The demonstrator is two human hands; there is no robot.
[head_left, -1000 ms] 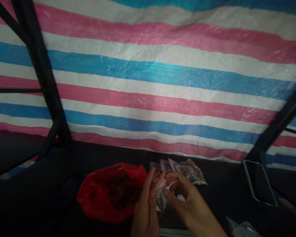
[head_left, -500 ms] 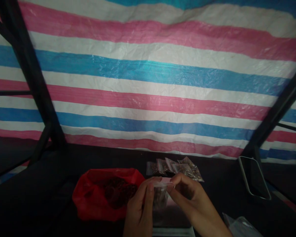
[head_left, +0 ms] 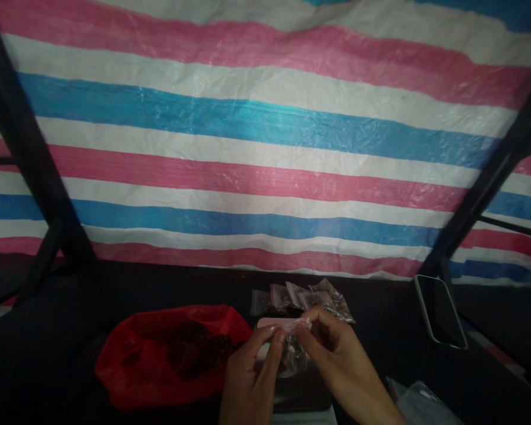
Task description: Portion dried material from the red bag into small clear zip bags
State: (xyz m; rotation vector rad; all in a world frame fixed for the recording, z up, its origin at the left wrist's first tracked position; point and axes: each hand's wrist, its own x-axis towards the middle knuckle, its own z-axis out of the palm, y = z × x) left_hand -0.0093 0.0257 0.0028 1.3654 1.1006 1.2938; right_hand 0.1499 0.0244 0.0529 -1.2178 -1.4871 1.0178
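A small clear plastic pouch [head_left: 292, 353] with dark contents hangs between both my hands, low in the middle of the view. My left hand [head_left: 250, 378] pinches its top edge from the left, and my right hand [head_left: 336, 360] pinches the same edge from the right. Left of my hands lies an open red plastic bag [head_left: 133, 360] with a dark heap inside. Just behind my hands, several filled clear pouches [head_left: 301, 298] lie in a row on the dark table [head_left: 380, 319]. Under the pouch sits a small flat device [head_left: 301, 395], partly hidden.
A phone [head_left: 440, 310] lies at the right on the table. Clear empty bags [head_left: 420, 404] sit at the bottom right. A striped pink, white and blue tarp [head_left: 265, 147] hangs behind, with black frame poles [head_left: 30, 159] on the left and right.
My hands moved closer together at the pouch's top edge, fingers now pinching it. The view has shifted slightly to the right and down, so the red bag sits further left.
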